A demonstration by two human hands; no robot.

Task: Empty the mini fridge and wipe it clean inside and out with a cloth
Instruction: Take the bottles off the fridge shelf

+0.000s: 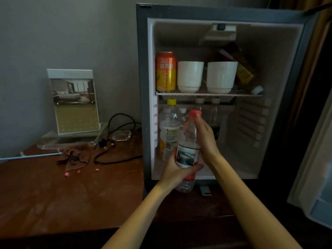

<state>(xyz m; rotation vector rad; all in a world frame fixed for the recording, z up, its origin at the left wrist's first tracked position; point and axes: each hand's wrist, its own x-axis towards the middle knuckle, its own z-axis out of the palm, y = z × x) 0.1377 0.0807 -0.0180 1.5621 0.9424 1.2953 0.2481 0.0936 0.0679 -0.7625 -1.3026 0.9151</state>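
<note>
The mini fridge (142,69) stands open on the wooden table. In front of its lower compartment is a clear water bottle (188,141) with a red cap. My left hand (177,172) grips its labelled lower part. My right hand (203,135) holds its upper part near the cap. On the wire shelf (208,94) stand an orange can (165,71), two white cups (190,76) (221,77) and a tilted yellow-red carton (240,63). Below are a yellow-capped bottle (169,126) and two dark bottles (214,117). A brown cloth (75,157) lies on the table to the left.
The fridge door (312,177) hangs open at the right. On the wooden table (53,194) left of the fridge are a standing photo card (73,101), a glass ashtray (121,135), a black power cable (115,155) and small pink scraps (66,174).
</note>
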